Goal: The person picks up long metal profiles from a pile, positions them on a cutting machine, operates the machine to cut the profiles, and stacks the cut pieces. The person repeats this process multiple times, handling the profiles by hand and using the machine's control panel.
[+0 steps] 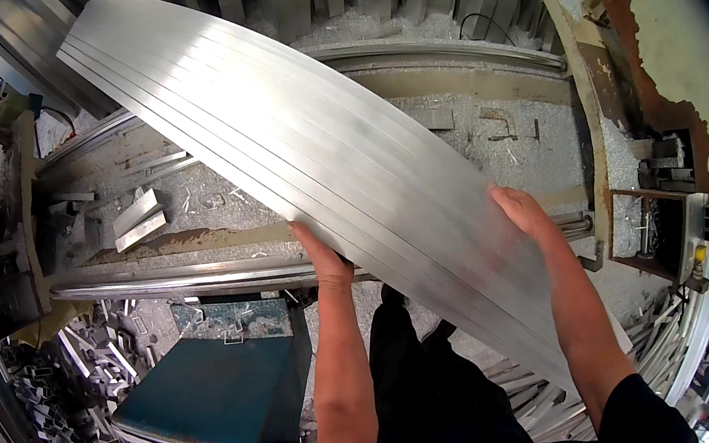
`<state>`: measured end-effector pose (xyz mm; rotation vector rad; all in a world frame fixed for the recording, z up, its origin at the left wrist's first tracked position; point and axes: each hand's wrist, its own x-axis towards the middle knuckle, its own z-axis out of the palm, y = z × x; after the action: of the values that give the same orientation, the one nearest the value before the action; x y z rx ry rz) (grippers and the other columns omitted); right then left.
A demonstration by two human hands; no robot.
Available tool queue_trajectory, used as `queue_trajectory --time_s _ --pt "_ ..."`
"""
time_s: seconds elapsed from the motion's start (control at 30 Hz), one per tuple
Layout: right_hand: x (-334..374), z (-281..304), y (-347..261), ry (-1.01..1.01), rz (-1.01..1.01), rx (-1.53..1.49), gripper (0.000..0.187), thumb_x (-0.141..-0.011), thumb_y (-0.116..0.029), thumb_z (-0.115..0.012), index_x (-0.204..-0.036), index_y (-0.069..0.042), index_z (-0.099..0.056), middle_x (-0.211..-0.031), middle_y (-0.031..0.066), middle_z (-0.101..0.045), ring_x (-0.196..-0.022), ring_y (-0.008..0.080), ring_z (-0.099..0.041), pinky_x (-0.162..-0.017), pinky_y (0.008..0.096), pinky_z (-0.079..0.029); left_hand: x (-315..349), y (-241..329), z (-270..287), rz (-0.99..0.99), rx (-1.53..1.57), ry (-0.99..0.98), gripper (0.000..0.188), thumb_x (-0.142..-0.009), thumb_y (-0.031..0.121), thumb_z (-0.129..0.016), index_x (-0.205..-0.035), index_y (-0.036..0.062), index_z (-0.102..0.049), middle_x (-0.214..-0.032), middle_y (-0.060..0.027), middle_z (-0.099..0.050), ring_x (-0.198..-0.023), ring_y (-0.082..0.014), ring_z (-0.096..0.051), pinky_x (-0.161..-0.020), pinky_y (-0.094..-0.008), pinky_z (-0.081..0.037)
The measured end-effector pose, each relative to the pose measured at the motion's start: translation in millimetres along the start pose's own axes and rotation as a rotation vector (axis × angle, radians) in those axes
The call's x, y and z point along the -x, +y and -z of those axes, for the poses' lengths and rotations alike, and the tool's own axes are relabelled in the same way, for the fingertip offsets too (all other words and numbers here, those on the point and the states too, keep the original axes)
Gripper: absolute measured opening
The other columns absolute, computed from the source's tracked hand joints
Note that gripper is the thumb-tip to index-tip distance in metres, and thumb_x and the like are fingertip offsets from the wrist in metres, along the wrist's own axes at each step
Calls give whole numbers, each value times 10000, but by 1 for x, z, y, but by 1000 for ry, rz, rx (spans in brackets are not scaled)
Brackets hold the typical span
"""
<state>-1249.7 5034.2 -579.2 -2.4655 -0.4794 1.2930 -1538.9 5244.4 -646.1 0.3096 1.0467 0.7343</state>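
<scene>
Bundle of long aluminium strips (316,153): bright, ribbed lengthwise, flat-stacked, lying diagonally from 11 o'clock to 5 o'clock above the saw bench (212,198). Left hand (320,255) grips its lower edge at centre, fingers beneath. Right hand (523,211) clasps the upper edge at 3 o'clock. Short offcuts (137,219) lie at 9 o'clock.

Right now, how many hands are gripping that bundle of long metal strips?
2: the left hand grips the metal strips at their near-left edge, the right hand at their right edge.
</scene>
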Motion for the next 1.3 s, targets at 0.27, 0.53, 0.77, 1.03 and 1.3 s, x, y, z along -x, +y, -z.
queue_trajectory --time_s 0.27,0.53,0.77,1.03,1.3 --pt "-4 -38 13 482 139 269 608 -915 -594 -501 -1140 -57 -676 -989 202 -700 -941 382 -663 -828 439 -506 -20 -5 18 -73 -260 23 919 -923 715 -365 -1542 66 -162 -1562 -166 -253 -1418 -312 -291 -1151 -410 -268" --pt "-5 -48 22 725 256 319 451 -917 -502 -546 -1054 -101 -700 -955 130 -713 -864 332 -680 -740 430 -524 -13 41 12 -384 -439 289 867 -919 368 -618 -1551 97 -92 -1533 -147 -250 -1342 -290 -346 -1073 -428 -334" --pt "-1 -43 13 672 198 330 435 -897 -509 -566 -1022 -115 -703 -949 118 -712 -852 330 -679 -731 438 -527 -31 47 -6 -511 -529 323 1005 -800 98 -748 -1536 75 -64 -1516 -173 -218 -1313 -312 -373 -1051 -403 -385" --pt "-4 -42 14 721 278 290 406 -878 -491 -598 -986 -116 -709 -917 122 -711 -832 331 -677 -721 437 -530 -45 37 -26 -635 -829 411 1002 -759 83 -781 -1497 -38 -114 -1457 -229 -290 -1295 -307 -397 -1083 -375 -367" --pt "-6 -42 15 737 270 274 388 -866 -481 -621 -963 -115 -706 -866 116 -705 -809 325 -676 -704 445 -526 -32 48 -52 -678 -1233 552 1104 -654 366 -851 -1483 -9 -227 -1476 -292 -241 -1369 -436 -259 -1142 -513 -259"
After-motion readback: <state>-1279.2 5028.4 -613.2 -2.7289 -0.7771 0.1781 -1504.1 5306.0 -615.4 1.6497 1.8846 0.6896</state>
